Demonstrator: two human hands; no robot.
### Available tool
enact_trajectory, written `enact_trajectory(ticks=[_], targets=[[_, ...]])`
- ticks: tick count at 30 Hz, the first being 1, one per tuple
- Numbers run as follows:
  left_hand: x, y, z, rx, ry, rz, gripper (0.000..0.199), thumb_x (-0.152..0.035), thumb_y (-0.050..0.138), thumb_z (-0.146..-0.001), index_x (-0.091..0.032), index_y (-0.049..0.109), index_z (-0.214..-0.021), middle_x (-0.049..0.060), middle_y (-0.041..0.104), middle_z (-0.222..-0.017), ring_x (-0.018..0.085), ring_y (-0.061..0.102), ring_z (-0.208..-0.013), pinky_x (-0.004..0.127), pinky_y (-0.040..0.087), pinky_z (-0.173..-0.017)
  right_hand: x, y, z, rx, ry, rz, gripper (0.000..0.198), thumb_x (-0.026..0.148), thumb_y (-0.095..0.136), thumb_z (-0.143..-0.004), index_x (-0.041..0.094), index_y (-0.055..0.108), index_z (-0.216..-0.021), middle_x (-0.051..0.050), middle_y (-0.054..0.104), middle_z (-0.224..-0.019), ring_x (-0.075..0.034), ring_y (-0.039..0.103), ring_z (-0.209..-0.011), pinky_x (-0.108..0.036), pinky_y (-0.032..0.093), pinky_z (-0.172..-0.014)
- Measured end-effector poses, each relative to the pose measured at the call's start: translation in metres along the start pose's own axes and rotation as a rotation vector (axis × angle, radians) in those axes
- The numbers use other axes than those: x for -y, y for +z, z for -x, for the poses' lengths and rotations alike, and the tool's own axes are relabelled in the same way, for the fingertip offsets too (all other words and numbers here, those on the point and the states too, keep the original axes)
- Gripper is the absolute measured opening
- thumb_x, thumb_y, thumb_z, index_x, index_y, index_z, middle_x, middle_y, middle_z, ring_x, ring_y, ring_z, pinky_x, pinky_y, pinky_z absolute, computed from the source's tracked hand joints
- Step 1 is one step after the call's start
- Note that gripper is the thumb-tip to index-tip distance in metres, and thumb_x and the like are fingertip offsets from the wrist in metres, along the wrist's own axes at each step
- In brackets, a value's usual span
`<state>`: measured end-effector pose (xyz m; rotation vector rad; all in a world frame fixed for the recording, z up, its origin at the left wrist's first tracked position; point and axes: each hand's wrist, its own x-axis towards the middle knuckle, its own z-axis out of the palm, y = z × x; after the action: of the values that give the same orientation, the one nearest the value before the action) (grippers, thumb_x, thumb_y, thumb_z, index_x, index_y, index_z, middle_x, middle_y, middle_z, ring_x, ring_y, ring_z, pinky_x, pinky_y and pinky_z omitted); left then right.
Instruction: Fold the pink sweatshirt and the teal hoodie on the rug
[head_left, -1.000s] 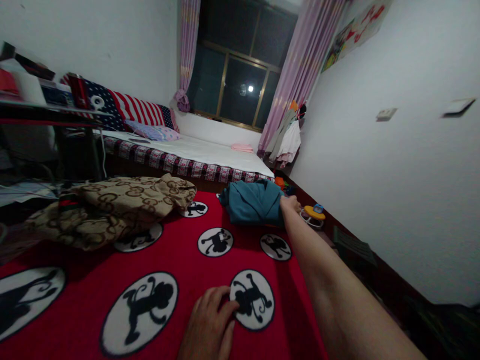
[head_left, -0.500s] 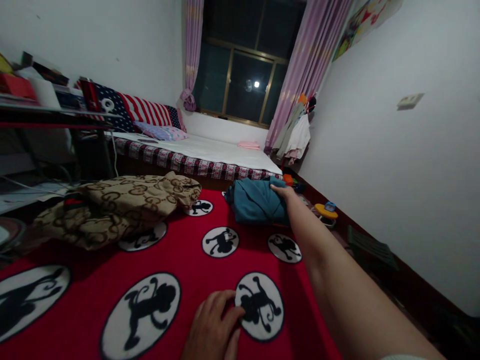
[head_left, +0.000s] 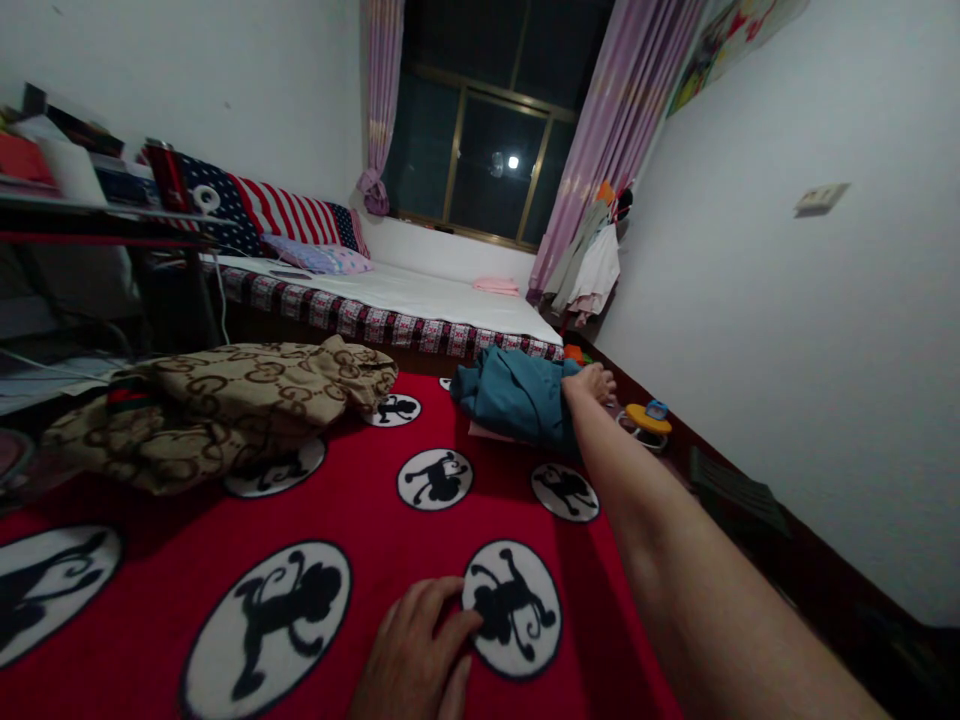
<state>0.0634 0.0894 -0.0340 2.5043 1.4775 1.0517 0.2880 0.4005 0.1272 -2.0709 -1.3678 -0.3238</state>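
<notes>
My left hand (head_left: 420,640) rests on the red blanket (head_left: 390,540) with black monkey figures in white ovals. Its fingers are stretched out and the thumb lies apart, holding nothing. Farther off, my right arm reaches to a folded teal garment (head_left: 517,395) at the blanket's far edge. Beside the garment's right side is my right hand (head_left: 592,383), its fingers loosely apart and pointing away from the cloth. A pale layer shows under the garment. To the left lies a crumpled tan garment (head_left: 247,400) with a brown pattern.
A bed with a white sheet (head_left: 420,292) stands below the window. On the left, a cluttered desk (head_left: 90,225) holds a red flask (head_left: 166,175). Along the right wall are a yellow stool (head_left: 647,418) and a dark slatted object (head_left: 735,490). Clothes (head_left: 596,270) hang beside the curtain.
My right hand has let go of the teal garment's top and moved right, to its side. The garment looks slightly shifted, with a pale layer now showing beneath. My left hand stays on the blanket.
</notes>
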Motion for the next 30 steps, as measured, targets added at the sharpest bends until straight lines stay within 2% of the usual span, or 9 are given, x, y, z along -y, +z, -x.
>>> enact_trajectory(ticks=[3,6,8,14,16,20,25,28,30], targets=[[-0.003,-0.001,-0.002,-0.012,-0.004,0.002,0.038,-0.010,0.057,-0.071,-0.027,0.065,-0.105,0.007,0.064,-0.117,0.026,0.063,-0.104,0.042,0.057,-0.083,0.029,-0.001,-0.001,-0.057,-0.202,0.029,0.051,0.041,0.044,-0.093,0.018,0.044,-0.138,-0.020,0.041,-0.141,-0.035,0.034,-0.130,-0.060,0.029,-0.100],[-0.003,-0.002,0.000,-0.018,0.003,0.001,0.038,-0.010,0.058,-0.071,-0.026,0.066,-0.104,0.007,0.065,-0.116,0.026,0.063,-0.102,0.041,0.058,-0.082,0.046,0.016,0.023,0.304,-0.668,0.152,0.048,0.048,0.036,-0.095,0.031,0.046,-0.138,-0.008,0.035,-0.151,-0.033,0.023,-0.139,-0.064,0.017,-0.106],[0.000,-0.001,0.001,-0.005,0.014,0.003,0.038,-0.010,0.058,-0.072,-0.027,0.065,-0.105,0.007,0.064,-0.117,0.025,0.062,-0.104,0.040,0.057,-0.083,0.051,0.029,0.039,0.554,-0.819,0.218,0.041,0.053,0.044,-0.091,0.041,0.056,-0.128,0.000,0.038,-0.150,-0.031,0.027,-0.139,-0.063,0.015,-0.108],[0.010,0.004,0.003,0.021,0.034,-0.009,0.043,-0.009,0.060,-0.070,-0.029,0.064,-0.109,0.005,0.063,-0.121,0.025,0.060,-0.109,0.037,0.055,-0.087,0.069,0.018,0.045,0.629,-0.813,0.218,0.041,0.061,0.056,-0.082,0.039,0.067,-0.114,-0.002,0.060,-0.131,-0.030,0.049,-0.123,-0.057,0.025,-0.106],[0.009,0.005,0.003,0.036,0.012,0.005,0.042,-0.010,0.060,-0.070,-0.029,0.065,-0.108,0.005,0.063,-0.122,0.025,0.060,-0.109,0.038,0.054,-0.087,0.068,0.005,0.048,0.477,-0.767,0.170,0.047,0.059,0.041,-0.091,0.033,0.063,-0.123,-0.005,0.060,-0.130,-0.028,0.048,-0.124,-0.055,0.020,-0.110],[0.003,0.002,0.000,0.068,-0.050,0.064,0.037,-0.010,0.059,-0.073,-0.028,0.066,-0.105,0.006,0.062,-0.121,0.026,0.059,-0.110,0.040,0.052,-0.089,0.040,-0.002,0.069,-0.014,-0.490,0.017,0.048,0.049,0.032,-0.097,0.026,0.054,-0.134,-0.011,0.044,-0.145,-0.031,0.025,-0.140,-0.062,0.006,-0.110],[-0.009,-0.010,-0.009,0.099,-0.141,0.144,0.033,-0.009,0.055,-0.075,-0.027,0.067,-0.101,0.006,0.062,-0.119,0.025,0.057,-0.110,0.041,0.049,-0.090,0.017,-0.009,0.095,0.263,-0.424,-0.045,0.046,0.050,0.049,-0.091,0.028,0.057,-0.130,-0.014,0.036,-0.150,-0.037,0.021,-0.141,-0.068,0.013,-0.105],[-0.014,-0.013,-0.013,0.099,-0.191,0.214,0.030,-0.009,0.052,-0.077,-0.026,0.068,-0.097,0.006,0.062,-0.117,0.024,0.056,-0.110,0.042,0.047,-0.092,0.024,-0.034,0.140,0.182,-0.601,-0.179,0.040,0.043,0.052,-0.091,0.028,0.060,-0.127,-0.009,0.028,-0.154,-0.032,0.014,-0.144,-0.065,0.009,-0.109],[-0.013,-0.013,-0.014,0.054,-0.232,0.271,0.032,-0.008,0.049,-0.077,-0.023,0.068,-0.098,0.007,0.063,-0.114,0.024,0.057,-0.109,0.044,0.046,-0.094,0.025,-0.049,0.189,0.237,-0.765,-0.298,0.035,0.037,0.054,-0.091,0.031,0.061,-0.124,-0.006,0.033,-0.153,-0.027,0.019,-0.144,-0.062,0.007,-0.111]])
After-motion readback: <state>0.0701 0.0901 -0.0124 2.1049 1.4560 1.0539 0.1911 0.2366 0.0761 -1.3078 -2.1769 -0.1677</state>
